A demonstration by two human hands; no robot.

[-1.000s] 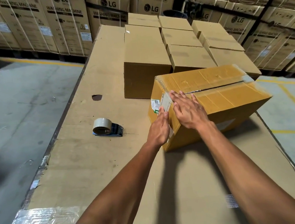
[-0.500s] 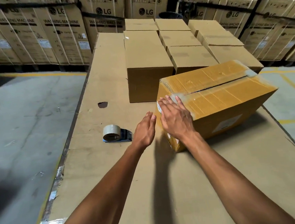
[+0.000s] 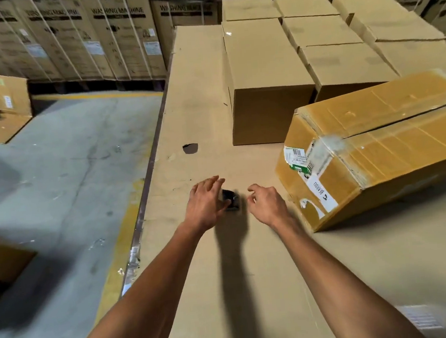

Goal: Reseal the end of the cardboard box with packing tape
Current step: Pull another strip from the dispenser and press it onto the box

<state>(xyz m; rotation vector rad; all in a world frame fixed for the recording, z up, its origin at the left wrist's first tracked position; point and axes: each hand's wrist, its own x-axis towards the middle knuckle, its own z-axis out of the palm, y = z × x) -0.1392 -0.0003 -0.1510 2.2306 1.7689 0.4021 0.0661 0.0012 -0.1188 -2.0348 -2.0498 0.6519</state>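
The cardboard box [image 3: 393,154], wrapped in yellowish tape, lies at the right on the cardboard-covered work surface [image 3: 224,263]. Its labelled end faces me, and a strip of clear tape [image 3: 322,148] crosses the top seam at that end. The tape dispenser [image 3: 232,199] lies on the surface left of the box. Only its dark body shows, because my left hand [image 3: 206,206] covers the roll with fingers spread. My right hand [image 3: 268,205] hovers just right of the dispenser, fingers loosely curled and holding nothing. Neither hand touches the box.
Several plain brown boxes [image 3: 264,65] stand in rows behind the taped box. A dark hole [image 3: 190,148] marks the surface ahead of my hands. The surface's left edge [image 3: 147,180] drops to a concrete floor. Stacked washing-machine cartons [image 3: 113,35] line the back.
Both hands have left the box end and moved left to the tape dispenser. My left hand now covers the roll. My view has swung left, so the box sits further right.
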